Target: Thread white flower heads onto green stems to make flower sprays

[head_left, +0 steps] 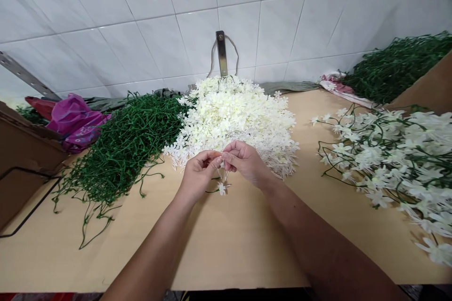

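My left hand [199, 173] and my right hand [247, 162] meet fingertip to fingertip over the front edge of a heap of white artificial flower heads [236, 115]. Both are closed in a pinch on a small white artificial flower, mostly hidden by the fingers. Just below them, a white blossom [221, 189] shows with a short piece of green stem beside it. Whether it joins what my fingers hold, I cannot tell. To the left of the heap lies a tangled pile of green plastic stems [130, 138].
At right lie white flowers on green stems [384, 155], with more green stems [402, 68] behind, by a cardboard flap [427, 82]. A metal bracket [221, 54] stands against the tiled wall. On the left are a magenta cloth [76, 120], a cardboard box [26, 174] and a black wire frame [33, 209].
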A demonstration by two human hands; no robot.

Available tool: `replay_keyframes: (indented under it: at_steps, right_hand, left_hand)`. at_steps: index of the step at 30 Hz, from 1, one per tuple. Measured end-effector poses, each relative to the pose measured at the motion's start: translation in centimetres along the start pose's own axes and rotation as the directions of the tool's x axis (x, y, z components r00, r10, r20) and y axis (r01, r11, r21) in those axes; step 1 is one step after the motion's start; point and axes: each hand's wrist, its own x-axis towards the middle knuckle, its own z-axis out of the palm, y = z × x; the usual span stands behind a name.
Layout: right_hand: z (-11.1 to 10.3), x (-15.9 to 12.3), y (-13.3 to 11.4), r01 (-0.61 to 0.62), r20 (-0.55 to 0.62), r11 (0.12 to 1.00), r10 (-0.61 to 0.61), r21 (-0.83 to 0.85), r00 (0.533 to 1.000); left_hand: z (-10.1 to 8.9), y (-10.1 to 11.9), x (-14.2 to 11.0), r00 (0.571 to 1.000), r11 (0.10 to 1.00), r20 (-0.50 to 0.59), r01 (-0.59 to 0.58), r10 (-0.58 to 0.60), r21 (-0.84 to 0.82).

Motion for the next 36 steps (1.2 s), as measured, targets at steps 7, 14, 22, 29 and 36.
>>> replay_keyframes:
  at_steps: [7, 14, 22, 29, 36]
  right_hand:
    - [0.2, 0.0, 0.4, 0.023, 0.023, 0.997, -0.022, -0.077, 0.999]
    - [1.5, -0.5, 1.2, 0.074, -0.01, 0.921, -0.084, -0.383, 0.996]
    - [1.2, -0.5, 0.8, 0.091, -0.029, 0.771, -0.14, -0.63, 0.99]
    - [1.0, -0.5, 0.6, 0.033, 0.037, 0.861, -0.017, -0.508, 0.999]
    - [0.7, -0.4, 0.1, 0.04, 0.046, 0.936, -0.025, -0.349, 0.999]
  left_hand:
    - [-0.4, -0.5, 0.1, 0.997, 0.997, -0.062, -0.04, 0.044, 0.065]
    - [-0.9, -0.6, -0.3, 0.985, 0.963, -0.112, -0.097, 0.129, 0.252]
    - [-1.0, -0.5, -0.6, 0.95, 0.811, -0.009, -0.262, 0.312, 0.523]
    - [-1.0, 0.0, -0.7, 0.913, 0.724, 0.06, -0.359, 0.404, 0.589]
    - [-1.7, 0.4, -0.2, 0.944, 0.731, 0.122, -0.315, 0.305, 0.605]
